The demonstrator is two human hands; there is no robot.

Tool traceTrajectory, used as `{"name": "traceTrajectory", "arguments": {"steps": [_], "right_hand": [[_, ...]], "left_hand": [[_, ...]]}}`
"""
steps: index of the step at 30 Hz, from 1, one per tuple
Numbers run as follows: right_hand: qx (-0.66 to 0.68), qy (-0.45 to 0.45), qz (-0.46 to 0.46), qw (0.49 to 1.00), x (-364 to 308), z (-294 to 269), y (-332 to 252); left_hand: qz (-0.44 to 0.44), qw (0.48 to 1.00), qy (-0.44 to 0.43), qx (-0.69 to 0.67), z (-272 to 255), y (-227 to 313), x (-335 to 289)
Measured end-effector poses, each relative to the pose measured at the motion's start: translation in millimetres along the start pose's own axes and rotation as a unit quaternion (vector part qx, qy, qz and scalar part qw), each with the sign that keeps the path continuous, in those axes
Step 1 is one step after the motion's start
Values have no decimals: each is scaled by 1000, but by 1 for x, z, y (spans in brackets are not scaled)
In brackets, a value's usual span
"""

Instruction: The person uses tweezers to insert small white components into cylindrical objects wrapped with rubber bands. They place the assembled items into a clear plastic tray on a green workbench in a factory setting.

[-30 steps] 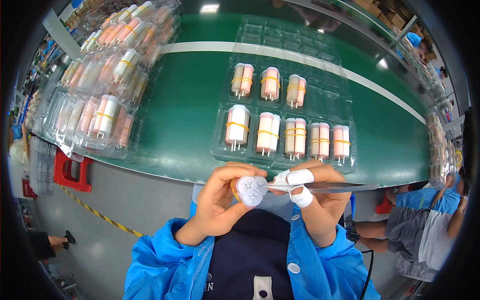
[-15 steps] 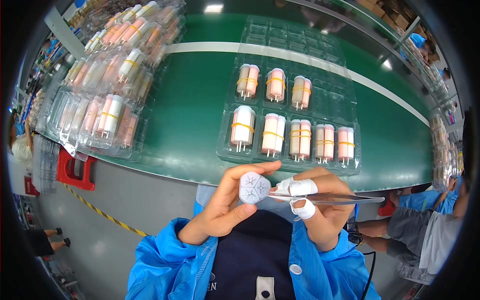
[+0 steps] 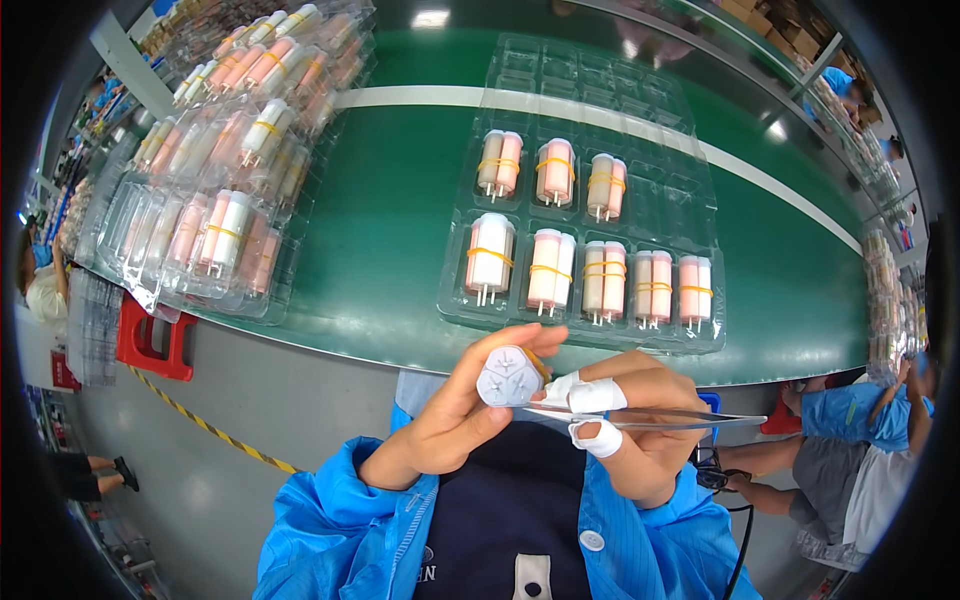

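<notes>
Wrapped around a bundle of tubes (image 3: 508, 377), my left hand (image 3: 462, 405) keeps its pale end toward me; three round tube ends show there, and a bit of yellow band peeks out behind. My right hand (image 3: 635, 415), with white tape on thumb and finger, pinches metal tweezers (image 3: 690, 420). Their tips reach the lower right edge of the bundle's end; whether they touch it I cannot tell. Beyond my hands lies a clear plastic tray (image 3: 590, 222) with several banded bundles of pink and white tubes (image 3: 547, 268) in its two near rows.
Stacked clear trays (image 3: 200, 180) full of similar bundles rise at the left of the green table (image 3: 390, 230). A red plastic stool (image 3: 150, 340) stands on the floor at left. Another person (image 3: 860, 430) sits at the right, near more stacked trays (image 3: 885, 300).
The tweezers' tips have shifted slightly left and down along the bundle's end, and my right hand has moved a little left with them. The bundle has turned slightly in my left hand.
</notes>
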State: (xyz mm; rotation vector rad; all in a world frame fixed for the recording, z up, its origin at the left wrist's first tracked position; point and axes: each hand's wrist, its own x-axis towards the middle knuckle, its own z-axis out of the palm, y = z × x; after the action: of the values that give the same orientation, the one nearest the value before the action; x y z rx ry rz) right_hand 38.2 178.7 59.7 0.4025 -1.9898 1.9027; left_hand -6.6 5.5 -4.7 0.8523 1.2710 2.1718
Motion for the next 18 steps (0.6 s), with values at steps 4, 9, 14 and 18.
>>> {"name": "traceTrajectory", "arguments": {"steps": [4, 9, 14, 18], "right_hand": [[-8, -18, -6, 1000, 1, 0, -2], [-17, -23, -7, 1000, 1, 0, -3], [1, -30, -3, 1000, 1, 0, -2], [68, 63, 26, 995, -5, 2, 11]], "left_hand": [[4, 1000, -15, 13, -1, 0, 1], [-2, 1000, -18, 0, 1, 1, 1], [19, 999, 44, 4, 6, -2, -2], [144, 931, 74, 328, -9, -3, -3]]}}
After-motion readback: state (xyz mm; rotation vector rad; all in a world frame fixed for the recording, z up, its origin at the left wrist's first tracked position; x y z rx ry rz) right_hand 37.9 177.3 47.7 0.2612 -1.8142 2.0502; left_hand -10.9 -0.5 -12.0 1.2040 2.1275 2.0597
